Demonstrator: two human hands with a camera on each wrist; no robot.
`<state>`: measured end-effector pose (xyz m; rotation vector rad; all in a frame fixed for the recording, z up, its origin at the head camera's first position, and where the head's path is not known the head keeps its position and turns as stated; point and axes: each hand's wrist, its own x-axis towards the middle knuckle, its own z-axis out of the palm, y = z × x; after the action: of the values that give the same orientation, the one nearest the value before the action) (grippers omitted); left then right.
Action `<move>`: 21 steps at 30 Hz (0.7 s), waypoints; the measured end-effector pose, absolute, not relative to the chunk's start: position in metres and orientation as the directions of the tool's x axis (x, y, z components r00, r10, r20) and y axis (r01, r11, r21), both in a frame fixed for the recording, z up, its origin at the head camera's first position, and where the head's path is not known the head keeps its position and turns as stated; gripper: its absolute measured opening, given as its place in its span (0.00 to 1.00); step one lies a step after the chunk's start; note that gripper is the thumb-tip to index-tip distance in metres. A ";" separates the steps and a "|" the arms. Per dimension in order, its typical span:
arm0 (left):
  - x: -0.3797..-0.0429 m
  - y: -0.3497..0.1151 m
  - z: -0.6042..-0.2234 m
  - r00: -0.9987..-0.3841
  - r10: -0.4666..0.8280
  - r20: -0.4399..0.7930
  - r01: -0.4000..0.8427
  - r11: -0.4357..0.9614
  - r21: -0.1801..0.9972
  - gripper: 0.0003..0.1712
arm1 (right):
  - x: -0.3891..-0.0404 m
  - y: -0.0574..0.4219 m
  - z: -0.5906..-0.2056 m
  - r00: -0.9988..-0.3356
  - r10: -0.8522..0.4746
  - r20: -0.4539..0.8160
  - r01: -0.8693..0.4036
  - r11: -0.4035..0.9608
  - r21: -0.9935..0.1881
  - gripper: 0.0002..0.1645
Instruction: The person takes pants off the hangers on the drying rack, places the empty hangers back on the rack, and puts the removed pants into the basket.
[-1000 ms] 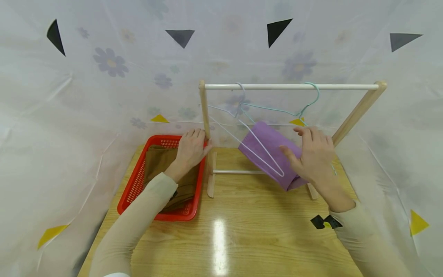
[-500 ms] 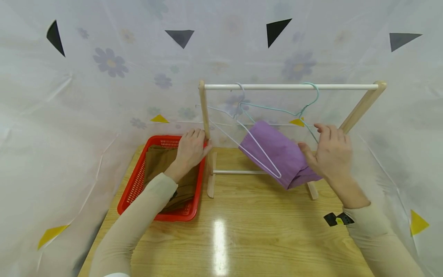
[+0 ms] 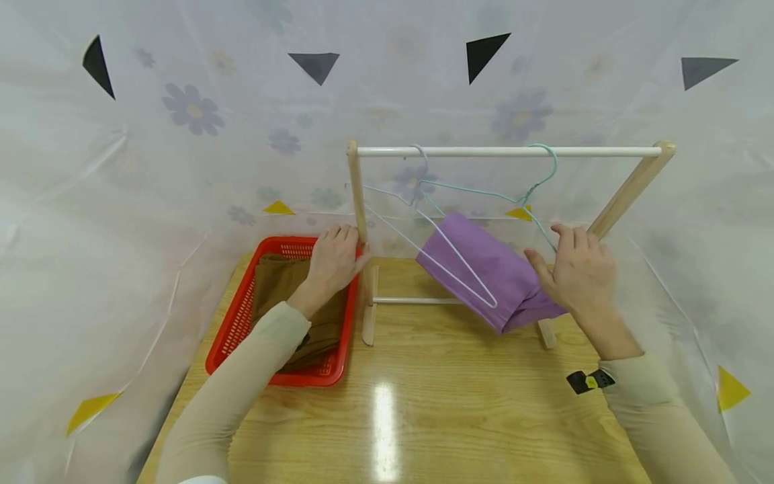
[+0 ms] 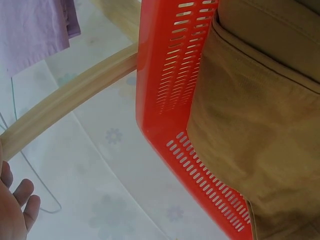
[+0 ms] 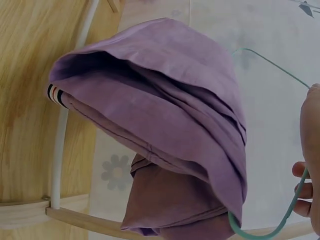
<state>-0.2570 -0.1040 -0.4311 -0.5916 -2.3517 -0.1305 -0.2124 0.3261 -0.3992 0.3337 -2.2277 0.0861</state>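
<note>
My left hand [image 3: 332, 262] grips the left wooden post [image 3: 357, 195] of a small clothes rack, its thumb in front of the post. The left wrist view shows its fingertips [image 4: 31, 209] beyond that post. At the right my right hand [image 3: 583, 275] holds the lower right end of a green wire hanger [image 3: 544, 228], whose hook is over the white rail [image 3: 471, 152]. A folded purple garment [image 3: 484, 269] drapes over this hanger, tilted, with its open hem and a striped tab [image 5: 55, 95] showing in the right wrist view. A white hanger [image 3: 453, 259] hangs in front of the garment.
Left of the rack a red plastic basket [image 3: 232, 323] holds folded brown cloth [image 3: 281, 275]. The rack's right post [image 3: 631, 191] rises close behind my right hand. A white lower bar [image 3: 417, 300] joins the feet on the wooden table [image 3: 459, 417]. Patterned sheeting surrounds it.
My right hand has moved right, off the garment's front to the hanger's end. The garment now spreads further right along the hanger. The white hanger swings slightly; my left hand stays on the post.
</note>
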 end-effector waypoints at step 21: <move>-0.259 -0.104 -0.434 -0.641 0.370 0.672 0.443 0.894 -0.070 0.14 | -0.221 0.334 -0.420 -0.564 -0.276 0.779 -0.270 0.952 0.142 0.39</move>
<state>-0.2586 -0.1035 -0.4339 -0.5796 -2.3328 -0.1303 -0.2214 0.3339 -0.4198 0.3830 -2.1953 -0.0079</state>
